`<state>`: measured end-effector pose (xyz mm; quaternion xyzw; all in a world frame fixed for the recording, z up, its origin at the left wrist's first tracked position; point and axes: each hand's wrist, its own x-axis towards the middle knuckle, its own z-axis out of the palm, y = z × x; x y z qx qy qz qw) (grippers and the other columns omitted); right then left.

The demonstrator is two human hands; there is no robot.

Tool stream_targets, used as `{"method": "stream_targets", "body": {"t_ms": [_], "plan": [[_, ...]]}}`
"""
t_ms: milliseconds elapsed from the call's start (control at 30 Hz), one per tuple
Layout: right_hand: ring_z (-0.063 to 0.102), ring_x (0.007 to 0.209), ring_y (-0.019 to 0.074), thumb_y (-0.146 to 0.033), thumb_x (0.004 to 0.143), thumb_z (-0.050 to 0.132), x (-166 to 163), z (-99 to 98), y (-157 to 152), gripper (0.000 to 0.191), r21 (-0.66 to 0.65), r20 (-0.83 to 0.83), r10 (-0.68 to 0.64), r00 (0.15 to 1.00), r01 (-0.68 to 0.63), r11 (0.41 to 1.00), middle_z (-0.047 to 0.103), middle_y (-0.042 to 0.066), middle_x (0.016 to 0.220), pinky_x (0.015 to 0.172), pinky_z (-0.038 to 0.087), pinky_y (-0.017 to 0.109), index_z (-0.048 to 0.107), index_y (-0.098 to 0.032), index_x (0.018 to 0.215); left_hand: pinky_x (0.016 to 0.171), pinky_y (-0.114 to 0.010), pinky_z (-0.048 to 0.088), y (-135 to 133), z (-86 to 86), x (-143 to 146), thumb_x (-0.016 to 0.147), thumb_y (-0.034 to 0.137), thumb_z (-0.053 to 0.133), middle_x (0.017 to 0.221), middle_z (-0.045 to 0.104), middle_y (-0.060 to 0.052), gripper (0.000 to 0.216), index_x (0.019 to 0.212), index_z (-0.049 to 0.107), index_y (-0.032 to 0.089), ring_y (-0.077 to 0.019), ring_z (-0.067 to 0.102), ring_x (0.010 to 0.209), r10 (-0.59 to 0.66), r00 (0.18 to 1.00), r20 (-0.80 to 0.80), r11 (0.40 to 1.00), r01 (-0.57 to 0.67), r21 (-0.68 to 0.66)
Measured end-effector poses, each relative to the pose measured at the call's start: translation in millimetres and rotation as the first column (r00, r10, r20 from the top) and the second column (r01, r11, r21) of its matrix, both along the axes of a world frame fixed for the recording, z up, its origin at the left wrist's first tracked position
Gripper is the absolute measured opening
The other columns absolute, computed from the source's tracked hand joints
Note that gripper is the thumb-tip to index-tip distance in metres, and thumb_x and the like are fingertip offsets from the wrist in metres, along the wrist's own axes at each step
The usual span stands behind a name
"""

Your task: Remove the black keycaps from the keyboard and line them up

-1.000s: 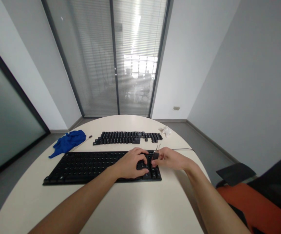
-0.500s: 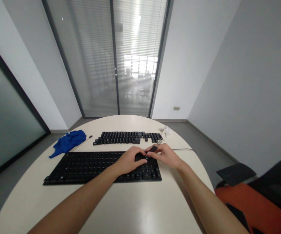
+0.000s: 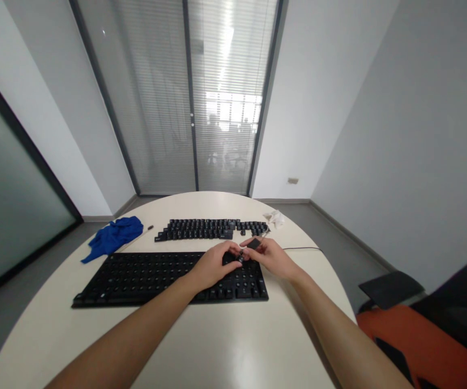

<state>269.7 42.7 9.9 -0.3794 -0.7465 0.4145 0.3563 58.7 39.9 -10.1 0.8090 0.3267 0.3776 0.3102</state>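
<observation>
Over the right part of a black keyboard (image 3: 148,275), whose keycaps are largely off, my two hands meet. My left hand (image 3: 211,266) is closed in a pinch on a small black keycap (image 3: 240,258). Close beside it, my right hand (image 3: 272,256) grips a keycap puller with a dark flat handle (image 3: 254,243). The puller's thin wire end (image 3: 265,233) sticks out past the fingers, away from me. My right thumb and fingertip reach toward the keycap; whether they touch it I cannot tell.
Removed keycaps (image 3: 201,229) lie in rows behind the keyboard. At the left are a blue cloth (image 3: 115,236) and a thin brush (image 3: 138,236). A crumpled white tissue (image 3: 275,218) lies at the back right, near a dark cable (image 3: 304,248). An orange chair (image 3: 415,335) stands right of the round table.
Both hands have shifted slightly, the right one a little to the left. The small keycap now shows between my left fingertips, and the puller's handle has turned a little.
</observation>
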Motion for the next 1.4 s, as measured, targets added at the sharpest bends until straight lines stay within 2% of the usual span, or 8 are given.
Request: {"method": "stream_targets", "body": {"t_ms": [133, 333, 533, 733, 933, 1133, 1233, 1400], "plan": [[0.064, 0.075, 0.0165, -0.045, 0.087, 0.062, -3, -6.6, 3, 0.035, -0.052, -0.086, -0.033, 0.996, 0.028, 0.998, 0.068, 0.004, 0.080, 0.072, 0.050, 0.029, 0.058, -0.015, 0.106, 0.092, -0.032, 0.044, -3, 1.5, 1, 0.085, 0.017, 0.065, 0.104, 0.069, -0.002, 0.018, 0.103, 0.063, 0.021, -0.0196, 0.061, 0.098, 0.001, 0.997, -0.076, 0.992, 0.009, 0.127], [0.060, 0.067, 0.0136, -0.046, 0.085, 0.064, -6, -6.5, 3, 0.033, -0.068, -0.093, -0.032, 0.995, 0.026, 0.997, 0.064, 0.002, 0.076, 0.066, 0.049, 0.027, 0.059, -0.015, 0.096, 0.095, -0.032, 0.043, -2, 2.8, 0, 0.087, 0.022, 0.064, 0.108, 0.064, -0.004, 0.013, 0.100, 0.067, 0.022, -0.0194, 0.059, 0.102, -0.021, 0.998, -0.067, 0.984, 0.032, 0.175], [0.058, 0.062, 0.0123, -0.046, 0.085, 0.063, -6, -6.4, 2, 0.031, -0.080, -0.064, -0.012, 0.998, 0.007, 0.997, 0.063, 0.001, 0.072, 0.060, 0.049, 0.025, 0.060, -0.015, 0.090, 0.088, -0.030, 0.045, -1, 1.8, -2, 0.086, 0.024, 0.067, 0.097, 0.062, -0.002, 0.011, 0.097, 0.070, 0.023, -0.0184, 0.059, 0.094, -0.027, 0.995, -0.093, 0.986, 0.042, 0.162], [0.062, 0.062, 0.0126, -0.049, 0.084, 0.064, -7, -10.8, 5, 0.034, -0.171, -0.110, -0.021, 0.994, 0.002, 0.985, 0.065, 0.001, 0.073, 0.061, 0.053, 0.026, 0.057, -0.016, 0.092, 0.085, -0.030, 0.045, 1, 0.2, -2, 0.085, 0.024, 0.068, 0.095, 0.064, -0.003, 0.011, 0.095, 0.070, 0.021, -0.0183, 0.060, 0.091, -0.050, 0.998, -0.025, 0.987, 0.054, 0.149], [0.065, 0.066, 0.0142, -0.051, 0.085, 0.062, -7, -12.8, 6, 0.036, -0.183, -0.081, -0.015, 0.997, 0.000, 0.983, 0.068, 0.003, 0.073, 0.061, 0.052, 0.025, 0.057, -0.017, 0.092, 0.080, -0.029, 0.045, 2, 1.4, -1, 0.084, 0.023, 0.069, 0.088, 0.065, -0.002, 0.006, 0.089, 0.067, 0.019, -0.0174, 0.059, 0.085, -0.032, 0.999, 0.011, 0.991, 0.030, 0.133], [0.059, 0.062, 0.0130, -0.050, 0.088, 0.058, -2, -6.7, 5, 0.034, -0.027, -0.041, -0.064, 0.997, 0.063, 0.998, 0.062, 0.001, 0.068, 0.060, 0.048, 0.025, 0.059, -0.016, 0.088, 0.075, -0.028, 0.045, 3, -1.5, -2, 0.080, 0.025, 0.072, 0.082, 0.064, 0.000, 0.014, 0.091, 0.065, 0.019, -0.0168, 0.059, 0.078, 0.077, 0.997, 0.013, 0.995, -0.078, 0.066], [0.057, 0.060, 0.0132, -0.049, 0.088, 0.060, 2, -2.8, 3, 0.033, 0.046, 0.014, -0.093, 0.996, 0.092, 0.995, 0.059, 0.000, 0.065, 0.059, 0.046, 0.025, 0.063, -0.016, 0.086, 0.074, -0.028, 0.046, 4, -4.1, -1, 0.078, 0.027, 0.074, 0.081, 0.065, 0.000, 0.018, 0.090, 0.065, 0.018, -0.0165, 0.060, 0.077, 0.093, 0.995, 0.042, 0.995, -0.094, 0.017], [0.054, 0.061, 0.0135, -0.047, 0.084, 0.064, 4, 0.6, -1, 0.035, 0.071, 0.102, -0.035, 0.994, 0.027, 0.997, 0.066, 0.003, 0.074, 0.056, 0.043, 0.025, 0.073, -0.017, 0.100, 0.070, -0.027, 0.048, 6, -6.4, -1, 0.074, 0.030, 0.077, 0.077, 0.065, 0.000, 0.022, 0.087, 0.065, 0.017, -0.0157, 0.060, 0.072, 0.088, 0.991, 0.098, 0.994, -0.081, -0.069]]}}
